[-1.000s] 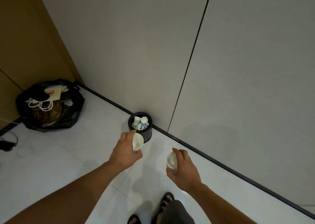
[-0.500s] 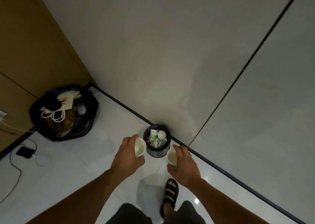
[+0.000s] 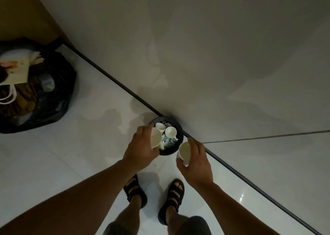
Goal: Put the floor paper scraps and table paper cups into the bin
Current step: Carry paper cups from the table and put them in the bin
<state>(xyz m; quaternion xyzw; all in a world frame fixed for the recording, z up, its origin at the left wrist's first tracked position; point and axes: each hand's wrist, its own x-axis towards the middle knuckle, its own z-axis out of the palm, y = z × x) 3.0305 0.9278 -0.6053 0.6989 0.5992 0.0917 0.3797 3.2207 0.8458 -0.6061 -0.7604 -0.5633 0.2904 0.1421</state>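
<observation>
A small round black bin (image 3: pixel 180 129) stands on the white floor against the grey wall, with paper cups and scraps inside it. My left hand (image 3: pixel 141 145) grips a white paper cup (image 3: pixel 155 137) over the bin's left rim, its mouth facing right. My right hand (image 3: pixel 195 161) holds a second white paper cup (image 3: pixel 184 152) just right of and below the bin, mouth up.
A black rubbish bag (image 3: pixel 53 95) full of paper bags and trash lies at the left by the brown door. A dark skirting strip (image 3: pixel 110 79) runs along the wall's foot. My two sandalled feet (image 3: pixel 153 195) stand just below the bin.
I have stepped closer, so the bin now lies right under my hands. My left hand has carried its cup over the bin's rim; my right cup has come up beside the bin.
</observation>
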